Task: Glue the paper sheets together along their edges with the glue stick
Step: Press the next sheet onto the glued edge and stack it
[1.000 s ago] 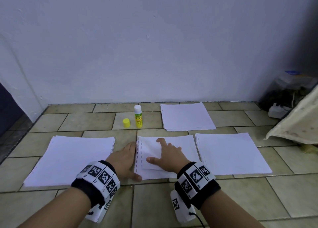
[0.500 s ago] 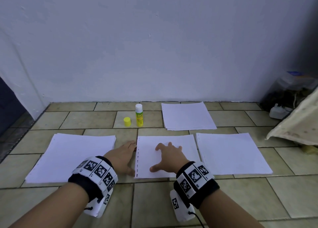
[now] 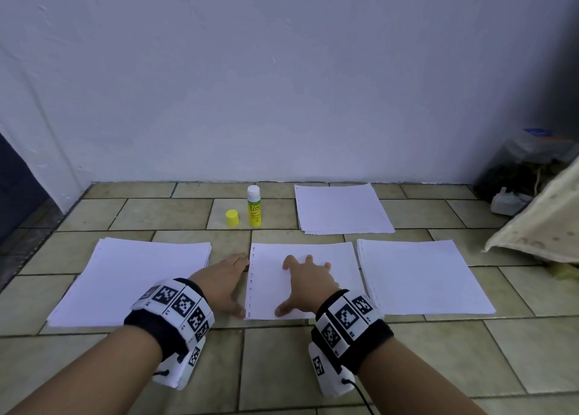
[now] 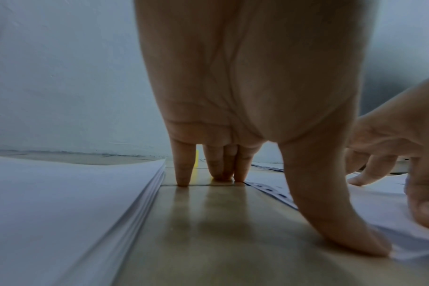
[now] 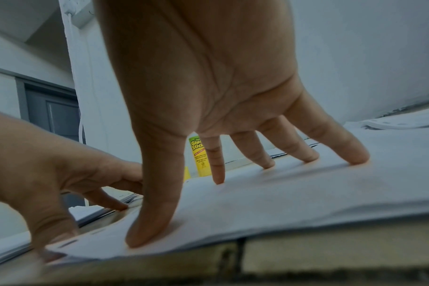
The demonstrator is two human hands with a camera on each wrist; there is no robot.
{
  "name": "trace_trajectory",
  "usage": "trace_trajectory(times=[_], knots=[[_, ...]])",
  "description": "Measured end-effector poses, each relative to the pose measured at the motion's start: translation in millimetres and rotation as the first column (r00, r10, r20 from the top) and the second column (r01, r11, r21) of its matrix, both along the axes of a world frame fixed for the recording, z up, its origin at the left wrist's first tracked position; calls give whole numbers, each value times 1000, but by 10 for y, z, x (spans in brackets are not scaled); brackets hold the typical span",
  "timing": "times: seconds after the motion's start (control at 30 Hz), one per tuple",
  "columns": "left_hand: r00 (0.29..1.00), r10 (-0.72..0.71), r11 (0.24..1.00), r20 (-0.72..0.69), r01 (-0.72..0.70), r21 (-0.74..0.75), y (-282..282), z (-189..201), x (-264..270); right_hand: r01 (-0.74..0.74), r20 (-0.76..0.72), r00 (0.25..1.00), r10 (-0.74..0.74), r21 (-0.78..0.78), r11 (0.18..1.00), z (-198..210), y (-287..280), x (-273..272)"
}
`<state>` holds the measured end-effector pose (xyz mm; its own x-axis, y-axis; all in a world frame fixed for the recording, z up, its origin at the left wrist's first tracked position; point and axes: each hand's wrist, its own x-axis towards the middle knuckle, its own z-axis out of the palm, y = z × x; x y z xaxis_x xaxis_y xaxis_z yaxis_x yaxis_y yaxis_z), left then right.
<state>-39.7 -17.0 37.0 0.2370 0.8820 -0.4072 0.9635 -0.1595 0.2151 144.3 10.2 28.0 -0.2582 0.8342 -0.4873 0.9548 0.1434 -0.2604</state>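
White paper sheets (image 3: pixel 341 284) with a punched left edge lie flat on the tiled floor in the middle. My right hand (image 3: pixel 308 281) presses on them with spread, straight fingers (image 5: pixel 358 156). My left hand (image 3: pixel 224 281) rests on the floor tile, its straight fingers (image 4: pixel 184 172) and thumb against the sheets' left edge (image 4: pixel 269 190). The yellow-green glue stick (image 3: pixel 254 206) stands upright and uncapped behind them, also seen as glue stick (image 5: pixel 198 154). Its yellow cap (image 3: pixel 232 218) sits to its left.
A paper stack (image 3: pixel 134 279) lies to the left, another paper stack (image 3: pixel 419 276) to the right, and a third paper stack (image 3: pixel 343 209) near the wall. A cloth bag (image 3: pixel 545 223), a white plug (image 3: pixel 509 203) and a clear plastic bag (image 3: pixel 529 157) crowd the right corner.
The upper sheet, skewed a second ago, now lies squared on the sheet below. My right hand slid to the sheet's middle and spread flat; my left hand stayed at the left edge.
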Motion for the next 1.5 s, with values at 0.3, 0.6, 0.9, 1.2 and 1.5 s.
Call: trace_trajectory(times=[0.3, 0.6, 0.9, 1.2, 1.5], knots=[[1000, 15, 1000, 3, -15, 5, -23, 6, 9, -4, 0, 1000, 4, 11, 1000, -86, 64, -27], [1000, 16, 1000, 14, -15, -2, -29, 21, 13, -31, -17, 999, 31, 3, 1000, -63, 66, -15], [995, 40, 996, 90, -33, -78, -21, 67, -21, 27, -5, 1000, -27, -14, 1000, 13, 58, -28], [994, 107, 994, -5, -107, 36, 93, 98, 130, -24, 137, 990, 22, 11, 1000, 155, -28, -111], [960, -41, 999, -278, 42, -2, 115, 68, 227, -121, 283, 955, 89, 97, 988, 219, -109, -242]])
